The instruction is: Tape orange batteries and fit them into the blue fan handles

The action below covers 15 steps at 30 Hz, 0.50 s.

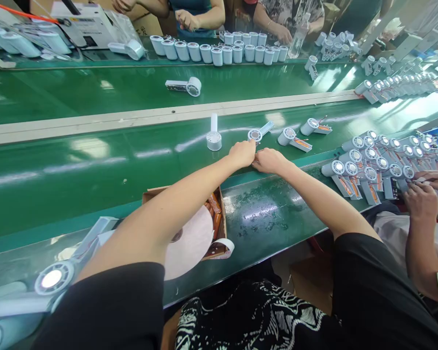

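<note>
My left hand (243,153) and my right hand (270,160) meet over the near edge of the green belt. Just beyond their fingertips shows a light-blue handheld fan (254,135), its handle pointing away to the right. The left fingers are closed at the fan's near rim. The right fingers are pinched together beside them; whatever they hold is hidden. Left of the hands, another handheld fan (214,141) rests with its handle pointing away. To the right lie two fans with open handles, orange inside: a nearer fan (287,136) and a farther fan (309,127).
Under my left forearm is a cardboard box (222,214) of orange-wrapped cylinders, with a white paper roll (190,243) against it. Several fans (368,155) stand at right near a co-worker's hands (421,199). More fans (54,279) lie at lower left. White cylinders (204,52) line the far side.
</note>
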Available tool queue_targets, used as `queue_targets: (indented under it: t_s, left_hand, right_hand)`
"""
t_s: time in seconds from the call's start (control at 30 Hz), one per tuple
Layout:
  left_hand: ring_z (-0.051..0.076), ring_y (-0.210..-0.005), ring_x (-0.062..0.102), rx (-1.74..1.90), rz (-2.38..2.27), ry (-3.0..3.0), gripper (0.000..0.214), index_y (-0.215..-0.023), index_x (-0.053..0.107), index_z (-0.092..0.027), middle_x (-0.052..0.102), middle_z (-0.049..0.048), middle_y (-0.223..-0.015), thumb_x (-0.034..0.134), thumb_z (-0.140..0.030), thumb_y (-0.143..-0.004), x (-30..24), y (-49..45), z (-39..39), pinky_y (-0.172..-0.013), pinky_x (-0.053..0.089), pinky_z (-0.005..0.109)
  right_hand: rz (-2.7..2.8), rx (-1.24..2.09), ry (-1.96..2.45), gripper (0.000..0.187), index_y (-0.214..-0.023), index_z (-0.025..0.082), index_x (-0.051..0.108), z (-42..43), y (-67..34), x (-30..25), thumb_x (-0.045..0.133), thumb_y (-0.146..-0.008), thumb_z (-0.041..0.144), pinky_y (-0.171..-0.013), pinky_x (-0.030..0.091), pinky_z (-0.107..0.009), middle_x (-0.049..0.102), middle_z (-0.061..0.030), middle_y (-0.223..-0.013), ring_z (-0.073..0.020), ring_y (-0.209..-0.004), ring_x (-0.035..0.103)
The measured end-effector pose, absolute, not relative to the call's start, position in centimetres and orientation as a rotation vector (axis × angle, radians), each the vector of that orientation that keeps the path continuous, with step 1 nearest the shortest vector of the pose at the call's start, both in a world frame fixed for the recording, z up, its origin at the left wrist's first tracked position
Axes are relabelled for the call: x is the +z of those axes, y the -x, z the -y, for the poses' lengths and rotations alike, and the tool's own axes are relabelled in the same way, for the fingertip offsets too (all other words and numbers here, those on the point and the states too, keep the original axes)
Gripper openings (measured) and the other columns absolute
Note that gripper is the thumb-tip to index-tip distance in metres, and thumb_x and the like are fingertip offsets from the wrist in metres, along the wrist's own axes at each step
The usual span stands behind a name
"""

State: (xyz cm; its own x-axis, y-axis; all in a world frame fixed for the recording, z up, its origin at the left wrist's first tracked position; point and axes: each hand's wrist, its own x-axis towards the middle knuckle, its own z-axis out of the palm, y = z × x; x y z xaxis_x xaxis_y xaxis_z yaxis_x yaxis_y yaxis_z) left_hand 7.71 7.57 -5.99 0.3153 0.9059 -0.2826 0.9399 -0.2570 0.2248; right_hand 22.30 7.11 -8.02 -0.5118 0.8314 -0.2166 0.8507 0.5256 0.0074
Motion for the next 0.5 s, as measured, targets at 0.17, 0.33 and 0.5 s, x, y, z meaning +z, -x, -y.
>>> queue_targets:
  t_s: [0.17, 0.33, 0.5]
  left_hand:
    - [0.031, -0.145, 0.052, 0.002, -1.560, -2.303, 0.052, -0.153, 0.048, -0.012, 0.056, 0.0195, -0.157, 0.049, -0.026, -0.103, -2.8, -4.6, -4.5, -0.118, 0.044, 0.043]
    - [0.029, -0.128, 0.064, 0.078, -1.254, -2.461, 0.042, -0.131, 0.070, -0.027, 0.073, 0.0073, -0.135, 0.060, -0.053, -0.099, -0.3, 6.9, 9.4, -0.117, 0.046, 0.045]
    - [0.046, -0.147, 0.047, -0.082, -1.433, -2.591, 0.084, -0.154, 0.059, -0.023, 0.059, 0.0153, -0.158, 0.084, -0.053, -0.080, -2.6, 13.5, 20.7, -0.124, 0.034, 0.068]
  right_hand:
    - [-2.768, -0.190, -1.162, 0.024, -0.105, 0.016, 0.084, -8.6, -23.3, -8.4, 0.061, -0.100, 0.020, -0.095, 0.051, -0.033, 0.083, -0.0143, -0.114, -0.0274, -0.107, 0.074]
    - [-2.902, -0.038, -1.494, 0.025, -0.107, 0.014, 0.082, -8.7, -24.5, -9.5, 0.058, -0.099, 0.016, -0.096, 0.050, -0.036, 0.080, -0.0170, -0.122, -0.0275, -0.111, 0.069]
    - [-2.937, -0.052, -1.892, 0.029, -0.109, 0.010, 0.078, -2.0, -22.7, -6.8, 0.050, -0.102, 0.017, -0.090, 0.049, -0.040, 0.079, -0.0207, -0.110, -0.0301, -0.100, 0.070]
